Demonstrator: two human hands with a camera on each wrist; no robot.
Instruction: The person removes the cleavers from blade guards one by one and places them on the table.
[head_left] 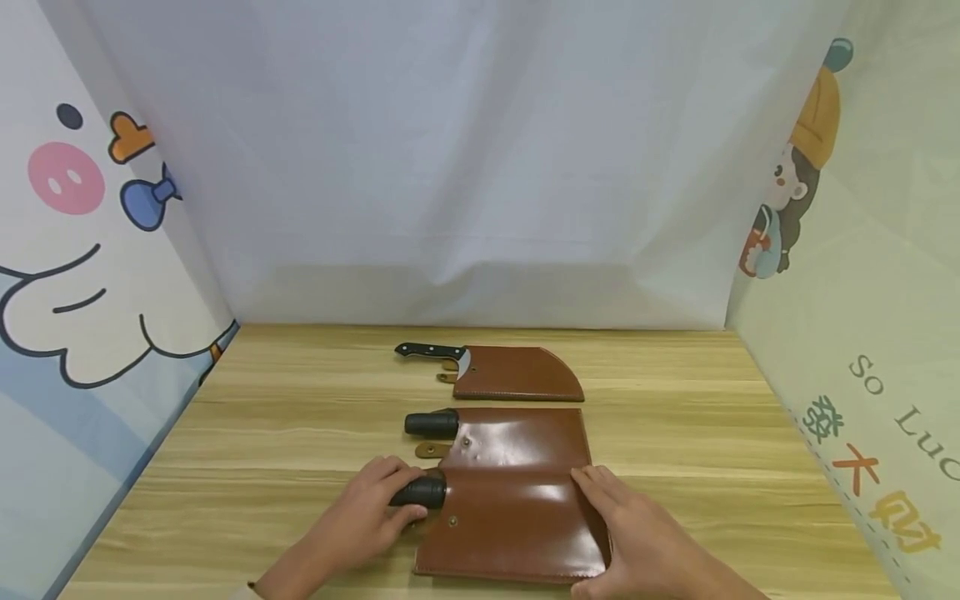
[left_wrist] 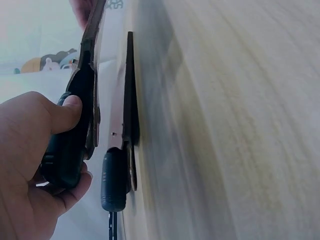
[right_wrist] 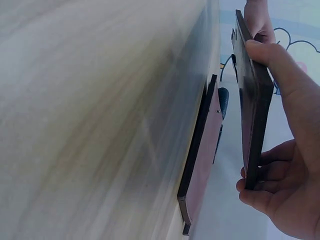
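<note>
My left hand (head_left: 360,517) grips the black handle (left_wrist: 70,142) of the nearest cleaver, which is in a glossy brown leather sheath (head_left: 517,533). My right hand (head_left: 641,533) holds the right end of that sheath, thumb on one edge and fingers at the other in the right wrist view. Both wrist views show this cleaver raised off the tabletop. Behind it lies a second cleaver in a brown sheath (head_left: 525,429), its black handle (head_left: 431,425) to the left and a snap strap (head_left: 431,451) loose beside it. The blades of these two are hidden.
Farthest back, a cleaver with a riveted black handle (head_left: 427,350) lies in a curved brown sheath (head_left: 517,373), a sliver of blade showing. Under everything is a wood-grain table (head_left: 247,450). A white cloth (head_left: 480,167) hangs behind, with printed panels on both sides.
</note>
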